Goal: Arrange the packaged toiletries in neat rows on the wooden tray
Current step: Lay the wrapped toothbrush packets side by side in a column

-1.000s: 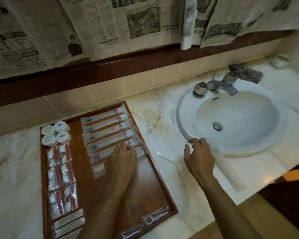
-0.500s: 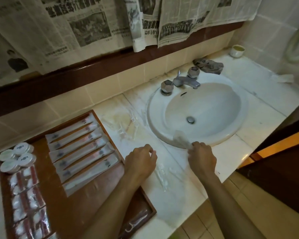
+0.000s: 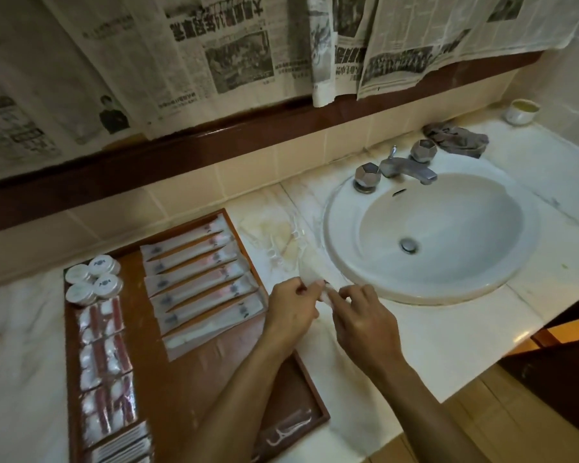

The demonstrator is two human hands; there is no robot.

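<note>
- Head view: wooden tray [image 3: 188,389] set on the marble counter [image 3: 442,335] left of the sink [image 3: 428,235], long side running away from the viewer.
- Back right of the tray: a row of seven long white packets [image 3: 201,282], side by side, long axes all parallel and rising toward the upper right. Judged laid this way to keep the row tight and leave bare wood nearer the viewer.
- Left side of the tray: round tubs [image 3: 92,279] grouped at the far corner, red-and-white packets [image 3: 104,362] in a column below them, flat striped packs [image 3: 121,446] at the near end.
- Near right corner of the tray: a clear packet of floss picks [image 3: 291,429], lying loose.
- Between tray and sink: a clear packet [image 3: 310,275] lifted off the counter, one end pointing up and back toward the sink rim, the other end pinched between both hands. Contents too faint to name.
- Left hand [image 3: 293,307]: fingers curled, grasping the near end of the clear packet.
- Right hand [image 3: 358,315]: thumb and fingertips closed on the same end from the sink side. Judged a two-handed hold for straightening the limp film before laying it down.
- On the counter behind: more clear floss packets [image 3: 281,243], not yet on the tray.
- Near the tap [image 3: 408,168]: a grey cloth [image 3: 455,138] and a small cup [image 3: 522,111].
</note>
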